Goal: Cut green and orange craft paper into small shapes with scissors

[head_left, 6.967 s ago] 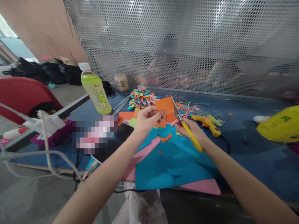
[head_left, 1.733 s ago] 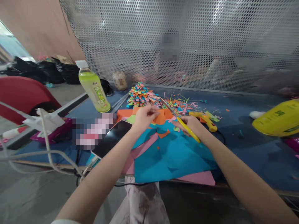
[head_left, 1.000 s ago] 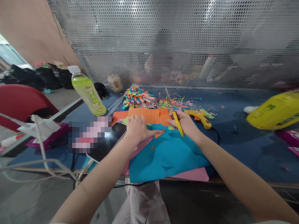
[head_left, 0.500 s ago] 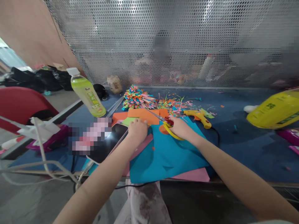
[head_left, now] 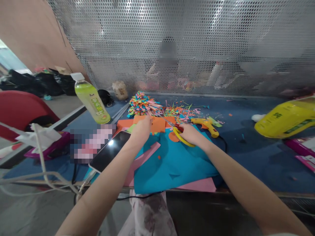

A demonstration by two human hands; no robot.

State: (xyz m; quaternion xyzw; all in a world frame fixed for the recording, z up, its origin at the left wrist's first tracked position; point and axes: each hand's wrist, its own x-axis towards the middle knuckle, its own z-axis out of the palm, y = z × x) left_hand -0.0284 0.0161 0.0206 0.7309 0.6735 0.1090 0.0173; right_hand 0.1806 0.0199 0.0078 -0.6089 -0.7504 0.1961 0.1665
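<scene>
My right hand (head_left: 190, 133) grips a pair of scissors (head_left: 180, 137) with yellow and red handles, its blades pointing left over orange paper (head_left: 159, 124). My left hand (head_left: 140, 131) is over the left part of the orange paper, fingertips pressed together and pointing away from me. Whatever lies between them is too small to make out. Just beyond stands a cone of layered, multicoloured paper strips (head_left: 140, 104). Large blue paper (head_left: 169, 167) covers the table's front, with a pink strip (head_left: 147, 154) and a small orange round piece (head_left: 173, 136) on top.
Colourful paper scraps (head_left: 180, 111) and a yellow glue gun (head_left: 208, 126) lie behind the right hand. A phone (head_left: 110, 152) rests left of the blue paper. A green drink bottle (head_left: 92, 100), tissue pack (head_left: 49, 147) and white cables (head_left: 43, 157) are at left; a yellow bottle (head_left: 283, 119) is at right.
My left hand has moved slightly forward and lifted its fingers toward the paper cone. More of the pink strip shows. My right hand still holds the scissors in about the same place.
</scene>
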